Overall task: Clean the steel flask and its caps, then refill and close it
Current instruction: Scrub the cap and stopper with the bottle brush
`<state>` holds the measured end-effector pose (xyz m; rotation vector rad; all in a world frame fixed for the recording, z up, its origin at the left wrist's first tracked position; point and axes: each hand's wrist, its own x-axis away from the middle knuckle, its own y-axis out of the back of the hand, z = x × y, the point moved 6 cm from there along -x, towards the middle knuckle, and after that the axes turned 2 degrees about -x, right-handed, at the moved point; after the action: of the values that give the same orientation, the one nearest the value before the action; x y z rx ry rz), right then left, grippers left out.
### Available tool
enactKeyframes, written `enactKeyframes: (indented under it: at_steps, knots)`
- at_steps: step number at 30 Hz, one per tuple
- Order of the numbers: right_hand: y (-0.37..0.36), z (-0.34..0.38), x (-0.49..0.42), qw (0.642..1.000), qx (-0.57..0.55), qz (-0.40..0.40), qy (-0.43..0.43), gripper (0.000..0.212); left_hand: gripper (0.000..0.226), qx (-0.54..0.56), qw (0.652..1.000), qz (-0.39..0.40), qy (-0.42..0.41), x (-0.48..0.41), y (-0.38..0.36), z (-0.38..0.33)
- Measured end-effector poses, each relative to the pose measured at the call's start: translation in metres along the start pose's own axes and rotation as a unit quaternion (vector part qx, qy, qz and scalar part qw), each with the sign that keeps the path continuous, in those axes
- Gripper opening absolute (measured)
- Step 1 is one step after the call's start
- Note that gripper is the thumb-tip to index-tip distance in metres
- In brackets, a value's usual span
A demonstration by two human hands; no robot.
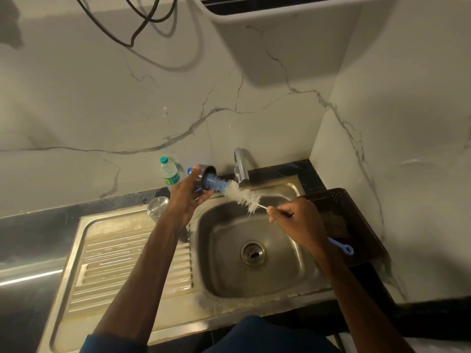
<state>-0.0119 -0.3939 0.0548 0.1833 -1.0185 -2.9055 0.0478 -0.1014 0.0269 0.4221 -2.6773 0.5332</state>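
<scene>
Cleaning stage judged underway, refill and closing outstanding: short steel cup-shaped cap [204, 171], gripped by left hand [186, 197] at 11 o'clock of steel sink basin [224, 263], is scrubbed with blue-and-white bristled bottle brush [239, 192] clamped in right hand [293, 220].
</scene>
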Motion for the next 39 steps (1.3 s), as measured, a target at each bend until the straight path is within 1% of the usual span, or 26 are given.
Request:
enactKeyframes:
  at_steps: [4,10,12,15,19,24,28,32,34,36,39]
  knots:
    - [0.005,0.004,-0.005,1.000,0.008,-0.024,-0.014,0.025,0.032,-0.028,0.999,0.019,0.006,0.002,-0.004,0.002]
    - [0.022,0.009,-0.002,0.995,0.034,-0.087,0.017,0.026,0.029,-0.071,0.997,-0.033,-0.014,0.001,-0.002,0.000]
    - [0.026,0.009,-0.004,0.993,0.046,-0.108,0.017,0.026,0.032,-0.073,0.997,-0.037,-0.015,0.000,-0.001,0.000]
    - [0.026,0.015,-0.005,0.990,0.060,-0.126,0.019,0.026,0.045,-0.103,0.994,-0.020,-0.014,0.000,-0.005,0.004]
    - [0.039,0.021,-0.006,0.985,0.079,-0.150,0.041,0.020,0.036,-0.118,0.992,-0.032,-0.029,0.001,0.000,-0.002]
    - [0.036,0.029,-0.010,0.980,0.113,-0.150,0.067,0.021,0.031,-0.137,0.990,-0.002,-0.042,0.008,-0.006,-0.006]
    - [0.051,0.025,-0.012,0.973,0.108,-0.189,0.070,0.018,0.025,-0.111,0.993,-0.018,-0.039,0.010,-0.005,-0.012]
    - [0.039,0.026,-0.012,0.980,0.119,-0.150,0.062,0.018,0.026,-0.100,0.995,-0.013,-0.026,0.012,-0.010,-0.012]
    - [0.044,0.024,-0.011,0.978,0.109,-0.165,0.060,0.018,0.020,-0.087,0.996,-0.023,-0.026,0.010,-0.008,-0.016]
    - [0.049,0.021,-0.012,0.978,0.096,-0.176,0.059,0.017,0.020,-0.079,0.996,-0.028,-0.026,0.009,-0.006,-0.017]
    - [0.036,0.025,-0.013,0.981,0.120,-0.144,0.058,0.019,0.021,-0.076,0.997,-0.019,-0.013,0.011,-0.013,-0.015]
